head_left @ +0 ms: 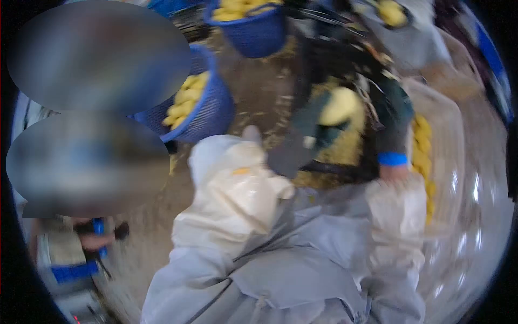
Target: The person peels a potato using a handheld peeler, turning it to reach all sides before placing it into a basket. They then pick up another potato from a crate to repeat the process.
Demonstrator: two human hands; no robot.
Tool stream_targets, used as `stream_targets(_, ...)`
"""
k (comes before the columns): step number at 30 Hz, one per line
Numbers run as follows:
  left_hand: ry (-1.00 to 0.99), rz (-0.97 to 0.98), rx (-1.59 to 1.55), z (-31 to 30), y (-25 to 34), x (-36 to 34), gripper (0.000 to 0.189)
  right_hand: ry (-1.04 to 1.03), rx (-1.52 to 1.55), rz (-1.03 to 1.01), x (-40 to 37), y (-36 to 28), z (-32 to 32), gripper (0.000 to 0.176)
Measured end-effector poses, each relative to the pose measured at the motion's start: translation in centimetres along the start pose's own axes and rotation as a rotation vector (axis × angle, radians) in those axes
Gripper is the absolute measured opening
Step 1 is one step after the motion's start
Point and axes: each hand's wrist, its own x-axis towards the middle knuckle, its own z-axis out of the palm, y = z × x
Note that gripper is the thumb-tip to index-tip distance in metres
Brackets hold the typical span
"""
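My left hand (319,121), in a dark green glove, is closed around a yellow peeled piece (341,106) over a dark crate (353,171) with pale scraps (342,147) in it. To the right of the piece is my right hand (393,100), also gloved in dark green, above a blue wristband (392,159). Its fingers are smeared by motion. Thin pale shapes show beside it, too blurred to name.
Blue baskets (220,102) with yellow pieces (187,101) stand at the left and top. A clear tub (456,135) with more pieces (422,143) is at my right. Other people's gloved hand (406,15) and arm (98,241) show at the edges.
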Motion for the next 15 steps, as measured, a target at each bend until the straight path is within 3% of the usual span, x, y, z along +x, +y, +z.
stream_targets(2,-0.047,-0.149,-0.08,0.9,0.6,0.1,0.039,0.116,0.447,0.55,1.0,-2.2,-1.4,0.023)
stream_targets(4,-0.06,-0.141,-0.138,0.9,0.3,0.8,0.04,0.276,0.615,0.384,2.2,-5.2,-2.1,0.018)
stream_targets(6,-0.084,-0.153,-0.098,0.4,0.1,1.3,0.04,-0.01,1.265,0.967,3.5,-8.0,-4.1,0.021)
stream_targets(8,-0.127,-0.127,-0.001,0.2,0.4,1.2,0.041,0.04,1.217,0.927,3.0,-6.6,-2.5,0.023)
stream_targets(9,0.119,-0.061,0.059,1.9,0.0,0.8,0.044,0.146,1.162,0.927,2.3,-4.3,-1.2,0.022)
stream_targets(10,0.119,-0.059,0.061,2.0,-0.1,0.4,0.044,0.25,1.103,0.924,1.7,-2.3,-0.4,0.021)
stream_targets(12,-0.036,-0.06,0.03,2.0,0.2,0.3,0.042,0.26,1.065,0.862,2.0,-1.7,-0.9,0.021)
stream_targets(13,-0.038,-0.058,0.026,1.4,-0.4,0.6,0.042,0.241,1.266,0.975,2.9,-3.3,-2.1,0.021)
stream_targets(14,-0.172,0.11,0.094,0.3,-1.5,1.0,0.04,0.218,1.469,1.092,3.3,-4.6,-3.0,0.021)
stream_targets(15,-0.306,0.271,0.165,0.3,-1.7,1.0,0.04,0.065,1.418,1.056,3.1,-5.3,-3.7,0.021)
